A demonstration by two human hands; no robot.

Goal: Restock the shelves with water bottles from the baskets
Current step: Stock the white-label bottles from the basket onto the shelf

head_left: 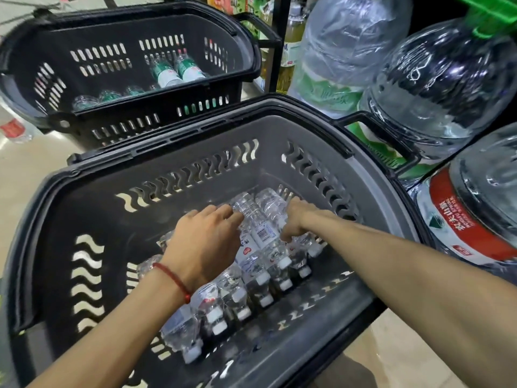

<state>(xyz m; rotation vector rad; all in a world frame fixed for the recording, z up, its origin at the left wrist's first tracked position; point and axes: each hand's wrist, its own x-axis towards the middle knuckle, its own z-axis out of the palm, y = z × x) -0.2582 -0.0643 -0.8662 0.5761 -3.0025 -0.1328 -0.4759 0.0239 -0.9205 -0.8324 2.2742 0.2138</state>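
Your fingers (226,215) curl over the water bottles (261,233) lying in a row in the near basket (195,135), left hand (204,242) and right hand (293,222) gripping one cluster from either side. This looks like the pick-up step; next, lift them clear of the rim toward the shelves. Both forearms reach in from the near edge.

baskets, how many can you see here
2. The grey basket nearest the camera; the black basket behind it, further left. More may lie out of frame.

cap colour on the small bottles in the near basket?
White. The caps on the bottles show best in the head view.
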